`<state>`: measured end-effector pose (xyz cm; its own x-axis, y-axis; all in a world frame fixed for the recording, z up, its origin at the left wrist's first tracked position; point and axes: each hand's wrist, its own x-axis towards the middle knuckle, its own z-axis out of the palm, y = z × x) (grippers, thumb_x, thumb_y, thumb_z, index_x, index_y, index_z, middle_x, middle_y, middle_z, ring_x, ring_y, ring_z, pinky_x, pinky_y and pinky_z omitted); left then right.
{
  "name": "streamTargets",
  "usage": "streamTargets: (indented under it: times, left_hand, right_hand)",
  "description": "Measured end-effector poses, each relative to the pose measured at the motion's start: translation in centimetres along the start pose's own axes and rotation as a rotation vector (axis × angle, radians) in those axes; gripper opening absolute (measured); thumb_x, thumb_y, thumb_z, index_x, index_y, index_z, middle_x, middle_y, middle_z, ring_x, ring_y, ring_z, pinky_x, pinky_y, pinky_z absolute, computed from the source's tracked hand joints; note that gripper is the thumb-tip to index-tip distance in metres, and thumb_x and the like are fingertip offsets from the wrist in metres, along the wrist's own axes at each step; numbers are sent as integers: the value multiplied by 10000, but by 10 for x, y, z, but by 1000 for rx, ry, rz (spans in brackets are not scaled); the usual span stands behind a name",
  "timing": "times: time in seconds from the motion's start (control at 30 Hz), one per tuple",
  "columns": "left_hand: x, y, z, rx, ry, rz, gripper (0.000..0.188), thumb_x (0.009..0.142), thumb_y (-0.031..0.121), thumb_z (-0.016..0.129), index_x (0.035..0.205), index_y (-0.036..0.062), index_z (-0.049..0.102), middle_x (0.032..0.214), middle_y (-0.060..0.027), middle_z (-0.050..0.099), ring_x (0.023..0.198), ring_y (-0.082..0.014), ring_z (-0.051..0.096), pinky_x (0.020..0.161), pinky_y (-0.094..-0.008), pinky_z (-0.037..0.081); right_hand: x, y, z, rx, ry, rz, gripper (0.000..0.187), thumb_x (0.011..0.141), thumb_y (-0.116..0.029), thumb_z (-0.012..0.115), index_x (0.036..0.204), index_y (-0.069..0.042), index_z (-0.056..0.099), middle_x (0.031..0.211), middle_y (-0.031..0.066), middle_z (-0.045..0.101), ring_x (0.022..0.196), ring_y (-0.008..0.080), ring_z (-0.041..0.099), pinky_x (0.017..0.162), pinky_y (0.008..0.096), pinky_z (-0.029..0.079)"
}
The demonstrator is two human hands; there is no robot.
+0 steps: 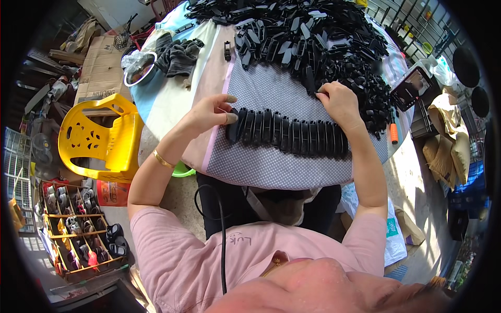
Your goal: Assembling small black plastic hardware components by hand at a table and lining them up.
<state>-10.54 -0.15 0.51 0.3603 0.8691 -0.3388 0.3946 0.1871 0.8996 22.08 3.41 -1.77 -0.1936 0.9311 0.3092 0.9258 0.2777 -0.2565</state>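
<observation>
A row of long black plastic pieces [282,133] stands side by side on a dotted grey cloth. At the row's left end is my left hand [219,110], its covered thumb and fingertip apart with a gap between them. The thumb tip lies close against the first piece; whether it touches is hard to tell. My right hand [338,101] is above the right part of the row, thumb and finger pinched at the lower end of a black plastic piece [310,81] beside the heap. A large heap of similar black pieces [292,36] covers the table's far side.
On the round table [182,112] lie a dark cloth [177,55], a bowl with a plastic bag [141,70] and a single loose piece [227,51]. An orange-handled tool [393,133] and a phone-like screen [415,86] are at the right. A yellow chair [102,138] stands left.
</observation>
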Motion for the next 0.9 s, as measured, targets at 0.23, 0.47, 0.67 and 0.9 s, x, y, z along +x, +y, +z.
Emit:
streamTargets:
  times: [0.23,0.47,0.67,0.9]
  left_hand:
    - [-8,12,-5,202,168,88,496,748,61,649,1217,26,491,969,-107,590,873,-160,589,780,-275,495]
    - [8,14,5,539,191,152,459,749,141,669,1164,2,531,867,-130,629,733,-196,612,633,-305,501]
    - [15,14,4,293,196,-21,323,837,148,572,1123,-2,562,816,-121,617,747,-183,596,667,-315,492]
    - [69,56,33,600,203,570,271,789,116,604,1055,68,631,976,-143,610,814,-260,605,775,-342,485]
  right_hand:
    - [-1,2,-4,117,74,-18,145,737,-172,673,773,-38,629,746,93,616,678,256,605,630,347,481]
    - [2,-1,-13,332,46,69,156,698,-94,707,807,-18,627,760,82,654,647,164,624,614,268,487]
    - [4,4,-9,517,101,7,186,706,-19,691,886,-11,644,770,46,656,672,107,610,641,238,493]
    - [5,8,-8,607,327,-9,155,763,3,638,918,3,643,812,35,643,688,90,589,638,216,478]
